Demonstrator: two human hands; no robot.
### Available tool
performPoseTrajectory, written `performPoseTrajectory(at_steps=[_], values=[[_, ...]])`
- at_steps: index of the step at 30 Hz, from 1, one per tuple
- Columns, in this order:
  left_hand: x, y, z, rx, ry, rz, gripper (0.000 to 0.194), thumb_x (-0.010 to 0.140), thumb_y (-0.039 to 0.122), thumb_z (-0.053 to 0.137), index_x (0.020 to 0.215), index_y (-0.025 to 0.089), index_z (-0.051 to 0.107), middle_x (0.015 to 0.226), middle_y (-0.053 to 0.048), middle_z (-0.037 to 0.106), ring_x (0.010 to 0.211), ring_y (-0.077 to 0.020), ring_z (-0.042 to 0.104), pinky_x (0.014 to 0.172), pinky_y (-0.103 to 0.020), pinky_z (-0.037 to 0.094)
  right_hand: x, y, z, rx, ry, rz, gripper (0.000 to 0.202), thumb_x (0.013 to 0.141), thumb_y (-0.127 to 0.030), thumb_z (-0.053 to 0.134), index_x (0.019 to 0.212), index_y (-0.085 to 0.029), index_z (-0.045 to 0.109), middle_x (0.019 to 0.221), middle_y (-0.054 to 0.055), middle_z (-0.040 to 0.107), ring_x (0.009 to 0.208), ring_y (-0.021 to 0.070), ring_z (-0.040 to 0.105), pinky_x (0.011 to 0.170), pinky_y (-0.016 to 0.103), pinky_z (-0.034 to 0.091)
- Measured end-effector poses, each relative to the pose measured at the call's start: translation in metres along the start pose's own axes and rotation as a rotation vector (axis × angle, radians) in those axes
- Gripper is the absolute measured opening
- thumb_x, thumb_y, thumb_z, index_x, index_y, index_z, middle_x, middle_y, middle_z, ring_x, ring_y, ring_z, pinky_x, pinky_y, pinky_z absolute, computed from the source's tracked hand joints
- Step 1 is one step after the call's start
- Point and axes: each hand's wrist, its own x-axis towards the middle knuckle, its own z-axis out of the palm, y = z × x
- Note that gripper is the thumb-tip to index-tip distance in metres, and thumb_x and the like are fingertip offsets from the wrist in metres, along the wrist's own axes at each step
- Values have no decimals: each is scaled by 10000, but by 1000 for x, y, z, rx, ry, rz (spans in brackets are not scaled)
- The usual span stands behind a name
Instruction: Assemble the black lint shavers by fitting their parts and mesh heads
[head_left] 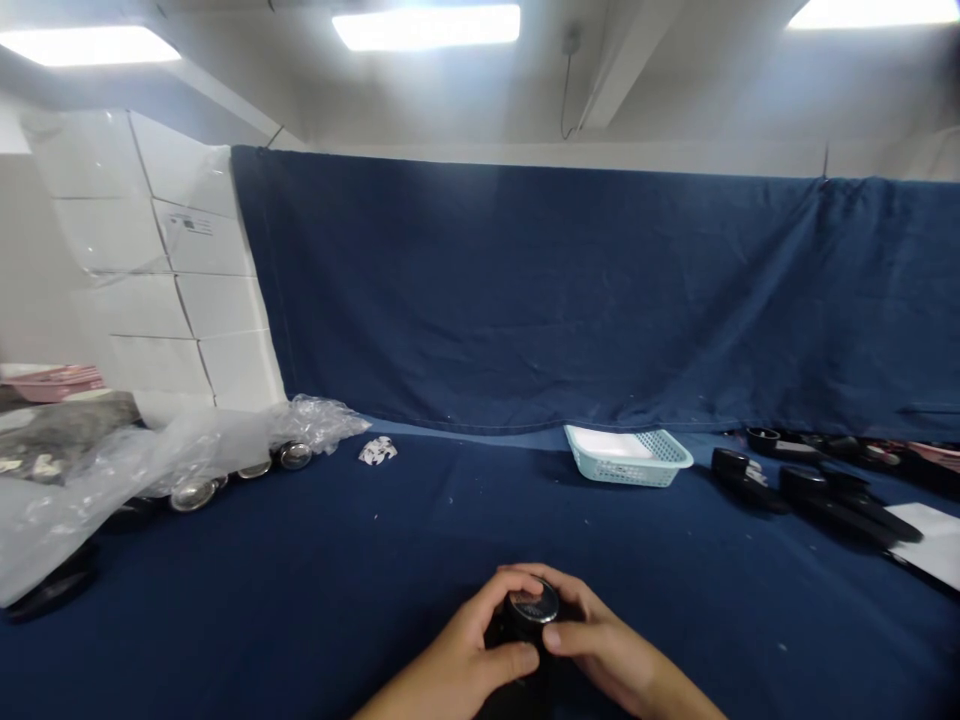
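Both hands meet at the bottom centre over a small black round part (529, 608) with a shiny dark top face. My left hand (469, 655) wraps its left side, thumb pressed on the front. My right hand (600, 645) holds its right side, thumb touching the left thumb. The part sits just above the blue cloth table (375, 560); its lower body is hidden by my fingers.
A light blue mesh basket (628, 456) stands at centre right. Black handle-like parts (810, 490) lie at the right beside white paper (934, 540). Clear plastic sheeting (150, 450) with round metal caps (193, 494) covers the left. White boxes (157, 270) and a blue curtain (570, 290) stand behind.
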Motion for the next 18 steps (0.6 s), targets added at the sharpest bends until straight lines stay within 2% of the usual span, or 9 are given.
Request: performPoseTrajectory(at_steps=[3, 6, 9, 12, 15, 18], values=[[0, 1, 0, -1, -11, -18, 431, 789, 170, 651, 1191, 277, 539, 1263, -26, 537, 1191, -241, 476, 1001, -377, 359, 2, 0, 0, -32, 38, -19, 493, 564, -284, 811, 1015, -213, 626, 985, 27, 659, 986, 236, 570, 880, 332, 386], [0, 2, 0, 19, -18, -15, 373, 815, 247, 656, 1171, 257, 545, 1247, -40, 554, 1186, -248, 482, 1025, -394, 327, 4, 4, 2, -42, 65, -62, 515, 516, -289, 846, 945, -234, 566, 882, -13, 629, 872, 207, 578, 790, 304, 404], [1, 1, 0, 16, 0, -26, 392, 804, 262, 668, 1175, 257, 541, 1241, -41, 555, 1196, -254, 471, 1031, -402, 317, 3, 5, -1, -1, 46, -20, 595, 551, -314, 832, 1077, -246, 564, 999, 9, 641, 995, 229, 570, 887, 331, 385], [1, 0, -1, 11, 8, -24, 433, 778, 219, 674, 1188, 264, 538, 1263, -35, 541, 1214, -254, 448, 1038, -400, 305, 2, 1, -4, 15, -15, 0, 528, 633, -334, 780, 1115, -198, 613, 1079, 58, 648, 1080, 247, 545, 958, 351, 345], [0, 1, 0, 1, -8, -48, 426, 779, 215, 669, 1182, 260, 536, 1223, -32, 559, 1178, -249, 475, 1010, -388, 334, 3, 0, -2, -62, 15, -50, 426, 609, -317, 807, 978, -191, 636, 922, 25, 653, 917, 213, 579, 824, 311, 393], [0, 3, 1, 11, -24, -50, 386, 811, 258, 661, 1176, 257, 537, 1204, -30, 569, 1157, -241, 496, 1004, -377, 344, 3, 2, 1, -90, 55, -73, 482, 546, -311, 852, 947, -231, 595, 856, -23, 625, 845, 184, 574, 749, 278, 397]])
